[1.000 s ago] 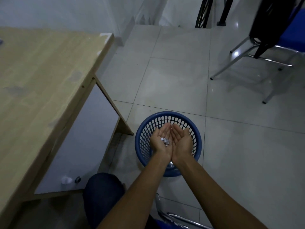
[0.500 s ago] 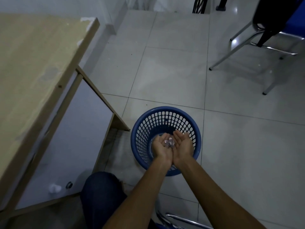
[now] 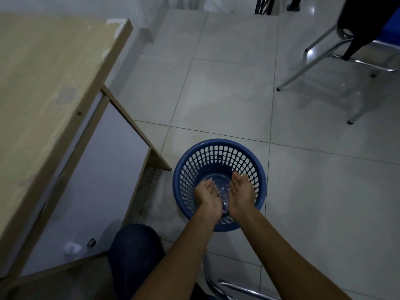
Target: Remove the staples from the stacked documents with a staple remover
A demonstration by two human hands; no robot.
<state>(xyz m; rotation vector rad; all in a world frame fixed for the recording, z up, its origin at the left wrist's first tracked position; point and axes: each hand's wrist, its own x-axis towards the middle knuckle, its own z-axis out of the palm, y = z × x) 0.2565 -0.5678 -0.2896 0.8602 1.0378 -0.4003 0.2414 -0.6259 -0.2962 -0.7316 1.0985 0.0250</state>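
A round blue perforated waste basket (image 3: 218, 148) stands on the tiled floor beside the desk's leg. My left hand (image 3: 208, 196) and my right hand (image 3: 241, 191) hover palm-up over its near rim, a small gap between them. Both palms look bare. Small pale scraps (image 3: 220, 187), likely the pulled staples, show in the gap, on or near the basket's bottom. No documents or staple remover are in view.
A light wooden desk (image 3: 43, 87) fills the left side, with a white side panel (image 3: 93, 191) under it. A metal-legged chair (image 3: 337, 46) stands at the far right. My knee (image 3: 134, 254) and a chair frame (image 3: 238, 289) are at the bottom.
My cupped hands held a small pile of staples together; they have now lowered, parted, and the scraps have dropped between them into the basket.
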